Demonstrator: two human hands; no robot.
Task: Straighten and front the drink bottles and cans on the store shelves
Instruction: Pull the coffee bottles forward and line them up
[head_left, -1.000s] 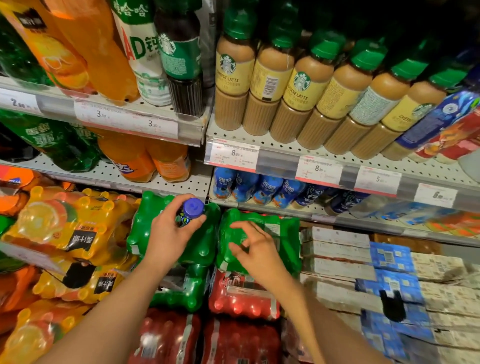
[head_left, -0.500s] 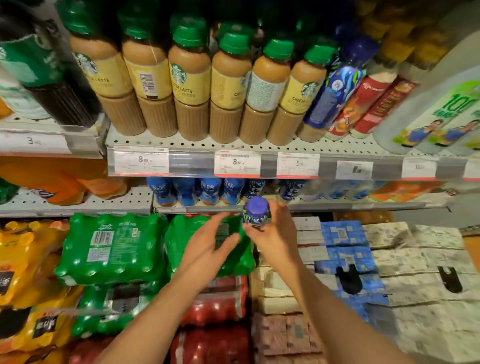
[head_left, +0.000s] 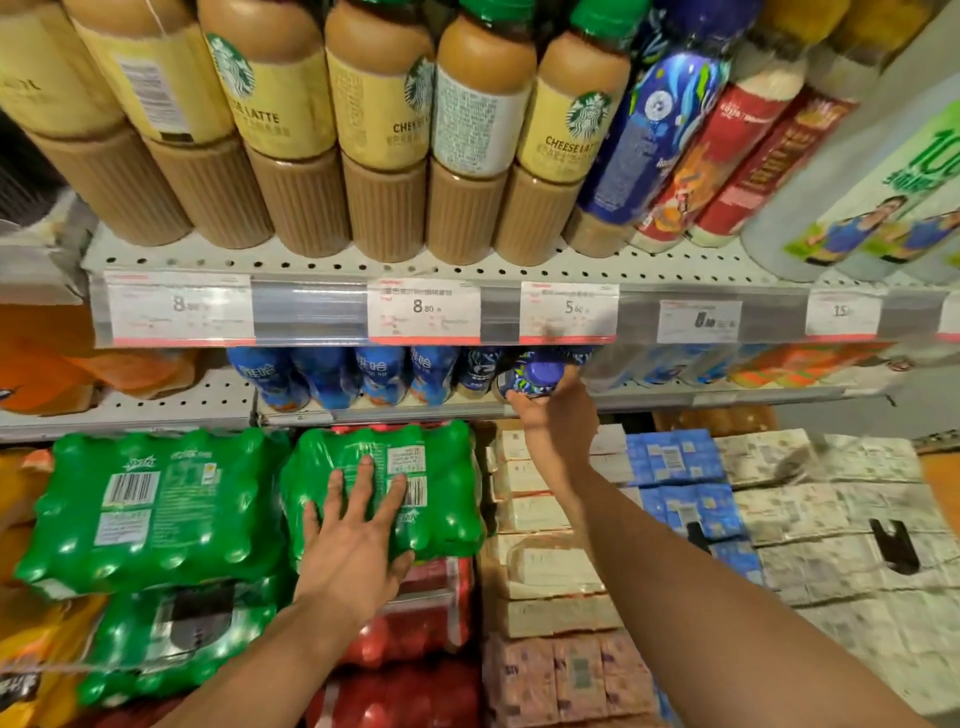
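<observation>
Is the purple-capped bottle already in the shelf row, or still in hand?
Still in hand. The right hand grips the purple-capped bottle at the lower shelf edge, beside the blue bottles.

At your 3 o'clock there's a pile of blue cartons (head_left: 675, 457) beside whitish printed cartons (head_left: 841, 514). Up around 12 the shelf rail carries price tags (head_left: 423, 310), one reading 8.80.

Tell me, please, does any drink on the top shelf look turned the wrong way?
Yes. Among the latte bottles, two show their backs: one at the left shows its barcode, and one further right shows small print. The others show the logo. Nothing looks spilled or damaged.
</observation>
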